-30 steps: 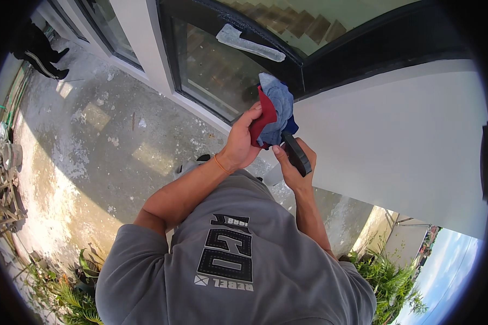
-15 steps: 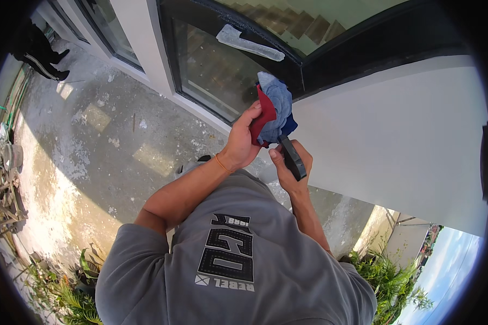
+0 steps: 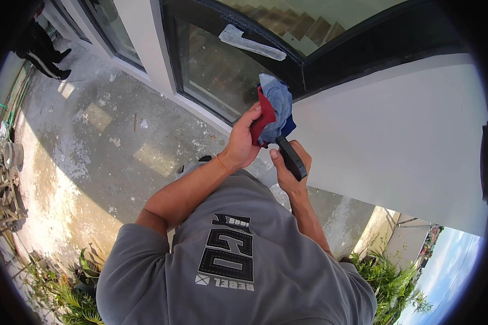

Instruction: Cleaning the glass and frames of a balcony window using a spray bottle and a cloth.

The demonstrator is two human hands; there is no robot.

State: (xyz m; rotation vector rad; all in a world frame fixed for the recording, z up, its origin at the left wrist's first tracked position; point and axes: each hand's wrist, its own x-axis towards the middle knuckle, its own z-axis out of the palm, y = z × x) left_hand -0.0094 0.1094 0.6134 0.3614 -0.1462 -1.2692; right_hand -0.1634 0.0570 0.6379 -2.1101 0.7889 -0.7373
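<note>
My left hand grips a bunch of cloths at its near left side: a red cloth against my fingers, a crumpled light blue cloth and a dark blue cloth. Just below and to the right, my right hand is closed on a black oblong object, whose exact kind I cannot make out. Its upper end comes close to the lower edge of the cloths; whether they touch is unclear. Beyond the cloths is a dark-framed glass door with a handle in whitish wrapping.
A white wall stands close on my right. The stained concrete floor stretches to the left, where a person in black trousers stands far off. Plants grow behind me on both sides, and clutter lines the left edge.
Both hands keep their hold on the cloths and the black object. The black object has turned slightly in my right hand, and the view has shifted a little.
</note>
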